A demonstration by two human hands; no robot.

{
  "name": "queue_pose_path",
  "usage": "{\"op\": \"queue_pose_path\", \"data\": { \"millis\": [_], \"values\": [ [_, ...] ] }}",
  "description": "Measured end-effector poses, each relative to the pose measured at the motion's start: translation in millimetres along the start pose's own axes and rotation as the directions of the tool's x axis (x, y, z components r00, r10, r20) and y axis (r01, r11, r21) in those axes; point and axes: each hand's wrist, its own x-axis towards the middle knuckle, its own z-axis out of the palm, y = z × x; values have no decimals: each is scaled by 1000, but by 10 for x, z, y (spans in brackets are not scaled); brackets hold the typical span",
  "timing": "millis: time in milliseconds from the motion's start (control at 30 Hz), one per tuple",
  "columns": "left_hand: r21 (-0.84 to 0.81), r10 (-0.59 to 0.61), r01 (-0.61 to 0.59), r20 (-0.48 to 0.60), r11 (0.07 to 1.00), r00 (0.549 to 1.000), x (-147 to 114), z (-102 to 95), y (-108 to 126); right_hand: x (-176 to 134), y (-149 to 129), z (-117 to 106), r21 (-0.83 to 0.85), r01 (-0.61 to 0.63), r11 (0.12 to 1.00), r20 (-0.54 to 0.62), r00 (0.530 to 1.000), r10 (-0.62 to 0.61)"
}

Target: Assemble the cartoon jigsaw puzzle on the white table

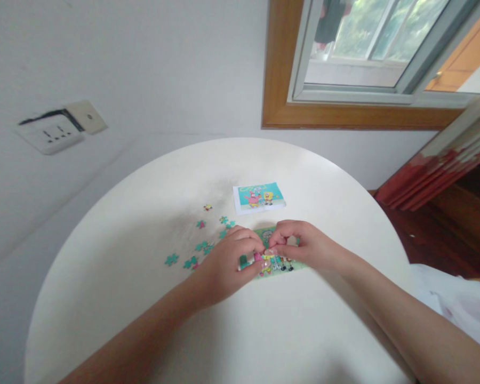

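Over a partly assembled jigsaw puzzle (291,265) with cartoon figures, my two hands meet, fingertips almost touching. My left hand (228,261) is closed in a pinch at the puzzle's left part, with a pink puzzle piece (257,256) showing between thumb and forefinger. From the right, my right hand (300,242) also pinches at the same spot; its fingertips cover most of what they grip, seemingly a puzzle piece. Loose teal puzzle pieces (171,260) lie left of my left hand, some with pink on them. One yellowish piece (207,207) sits apart, farther back.
Behind the puzzle lies a reference picture card (262,197) with cartoon figures on teal. Everything rests on a round white table (116,298) against the wall. A wall socket (58,132) is at the left, a wood-framed window (282,109) at the right, beside a red-and-cream curtain (436,165).
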Motion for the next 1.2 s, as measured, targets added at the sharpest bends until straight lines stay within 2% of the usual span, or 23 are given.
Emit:
{"op": "queue_pose_path", "data": {
  "millis": [100, 233, 367, 467, 700, 1067, 1133, 1200],
  "values": [
    [49, -18, 18, -13, 999, 1000, -10, -94, -45, 3, 14, 12, 4, -22, 1000, -37, 999, 22],
    [226, -108, 98, 32, 969, 994, -46, -395, -223, 0, 28, -19, -62, -54, 997, -80, 996, 48],
    [443, -196, 172, 7, 880, 981, -114, -731, -525, -4, 24, -74, -140, -79, 987, -135, 989, 60],
    [530, -255, 217, -1, 820, 967, -160, -846, -690, -4, 20, -101, -182, -100, 978, -160, 985, 71],
    [509, -319, 260, 30, 821, 947, -162, -822, -693, -6, 60, -131, -238, -136, 962, -182, 979, 93],
    [614, -348, 309, -59, 726, 936, -158, -779, -688, -16, 184, -158, -256, -112, 960, -220, 974, 55],
    [595, -320, 278, -37, 754, 947, -160, -795, -632, -20, 188, -171, -253, -120, 960, -228, 972, 61],
    [527, -272, 205, 51, 825, 961, -162, -801, -535, -23, 184, -186, -252, -129, 959, -233, 970, 69]
  ]
}}
